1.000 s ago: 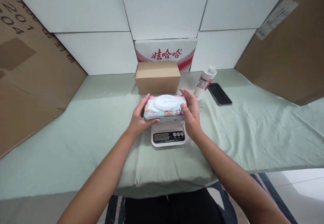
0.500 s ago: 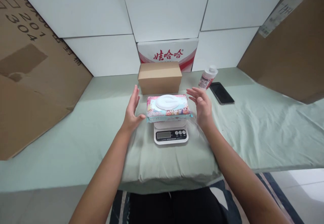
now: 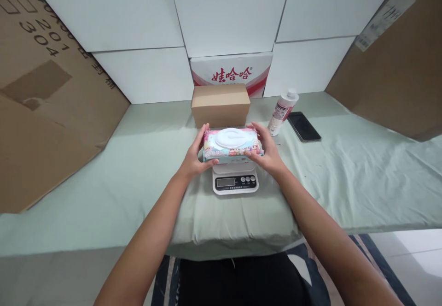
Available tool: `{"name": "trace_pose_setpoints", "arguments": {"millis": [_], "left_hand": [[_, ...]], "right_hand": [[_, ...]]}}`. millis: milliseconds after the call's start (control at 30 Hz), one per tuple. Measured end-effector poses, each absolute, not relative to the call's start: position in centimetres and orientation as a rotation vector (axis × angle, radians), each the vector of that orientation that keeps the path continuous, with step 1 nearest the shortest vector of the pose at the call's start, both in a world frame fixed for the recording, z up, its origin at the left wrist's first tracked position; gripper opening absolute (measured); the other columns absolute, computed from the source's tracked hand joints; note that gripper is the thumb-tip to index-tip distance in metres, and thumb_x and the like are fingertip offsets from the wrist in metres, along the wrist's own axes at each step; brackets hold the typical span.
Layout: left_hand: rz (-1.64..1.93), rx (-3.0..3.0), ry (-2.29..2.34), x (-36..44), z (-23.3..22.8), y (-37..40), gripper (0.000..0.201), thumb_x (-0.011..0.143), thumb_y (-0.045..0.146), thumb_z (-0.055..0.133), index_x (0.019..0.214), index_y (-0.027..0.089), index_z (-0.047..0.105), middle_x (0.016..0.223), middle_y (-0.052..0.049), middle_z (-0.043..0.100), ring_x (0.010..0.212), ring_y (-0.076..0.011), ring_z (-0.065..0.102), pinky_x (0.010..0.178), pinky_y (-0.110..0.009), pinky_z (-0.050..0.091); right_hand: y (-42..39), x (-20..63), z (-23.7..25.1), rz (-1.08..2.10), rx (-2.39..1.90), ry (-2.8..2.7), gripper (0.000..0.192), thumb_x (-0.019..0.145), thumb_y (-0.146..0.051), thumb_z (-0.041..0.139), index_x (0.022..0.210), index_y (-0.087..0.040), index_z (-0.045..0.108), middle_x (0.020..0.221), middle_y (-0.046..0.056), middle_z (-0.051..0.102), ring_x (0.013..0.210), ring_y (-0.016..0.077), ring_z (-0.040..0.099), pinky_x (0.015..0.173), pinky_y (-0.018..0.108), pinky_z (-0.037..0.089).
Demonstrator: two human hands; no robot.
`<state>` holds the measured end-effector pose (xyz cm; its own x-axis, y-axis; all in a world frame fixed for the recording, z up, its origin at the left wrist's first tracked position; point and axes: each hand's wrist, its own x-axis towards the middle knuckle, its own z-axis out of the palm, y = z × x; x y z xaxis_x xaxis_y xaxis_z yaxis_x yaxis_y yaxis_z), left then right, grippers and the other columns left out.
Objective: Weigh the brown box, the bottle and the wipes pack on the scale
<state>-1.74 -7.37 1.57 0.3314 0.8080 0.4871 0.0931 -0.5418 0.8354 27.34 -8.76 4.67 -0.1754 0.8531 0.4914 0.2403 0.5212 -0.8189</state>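
White panels (image 3: 228,15) behind green-draped table (image 3: 348,181)

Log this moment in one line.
left hand: grips wipes pack; right hand: grips same pack; pack: over scale; behind: cardboard box; nearby: bottle, phone

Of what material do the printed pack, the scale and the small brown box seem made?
Pack: probably thin, slightly glossy plastic film, printed over its soft edges; its smooth white lid looks like harder plastic.
Scale: likely rigid plastic, smooth and white, with rounded corners.
Box: seemingly cardboard, matte, plain brown, with straight folds.
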Motion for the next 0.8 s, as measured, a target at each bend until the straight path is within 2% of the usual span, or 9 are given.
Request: {"name": "trace_pose_setpoints", "arguments": {"millis": [500, 700, 800], "left_hand": [[1.233, 1.892, 0.845, -1.4, 1.9, -7.6, 0.129, 0.072, 0.056, 0.096, 0.174, 0.027, 0.023, 0.179, -0.022, 0.029, 0.165, -0.0417, 0.032, 0.134, -0.057, 0.036], [1.222, 1.861, 0.875, -1.5, 1.8, -7.6, 0.131, 0.070, 0.056, 0.097, 0.174, 0.025, 0.023, 0.175, -0.022, 0.037, 0.162, -0.0418, 0.039, 0.132, -0.057, 0.038], [1.221, 1.843, 0.913, -1.6, 1.7, -7.6, 0.134, 0.067, 0.060, 0.098, 0.173, 0.026, 0.024, 0.176, -0.020, 0.036, 0.162, -0.0427, 0.039, 0.133, -0.058, 0.037]], "right_hand": [[-8.3, 28.0, 4.6, 0.788, -0.902, -1.768, 0.127, 0.065, -0.071, 0.095, 0.167, -0.027, 0.034, 0.159, 0.017, 0.052, 0.147, 0.0378, 0.053, 0.127, 0.055, 0.043], [-8.2, 28.2, 4.7, 0.787, -0.889, -1.797, 0.124, 0.068, -0.066, 0.095, 0.168, -0.027, 0.033, 0.156, 0.016, 0.053, 0.145, 0.0365, 0.054, 0.125, 0.054, 0.045], [-8.2, 28.4, 4.8, 0.790, -0.916, -1.807, 0.122, 0.069, -0.065, 0.095, 0.168, -0.030, 0.033, 0.159, 0.015, 0.051, 0.147, 0.0362, 0.053, 0.126, 0.054, 0.044]]}}
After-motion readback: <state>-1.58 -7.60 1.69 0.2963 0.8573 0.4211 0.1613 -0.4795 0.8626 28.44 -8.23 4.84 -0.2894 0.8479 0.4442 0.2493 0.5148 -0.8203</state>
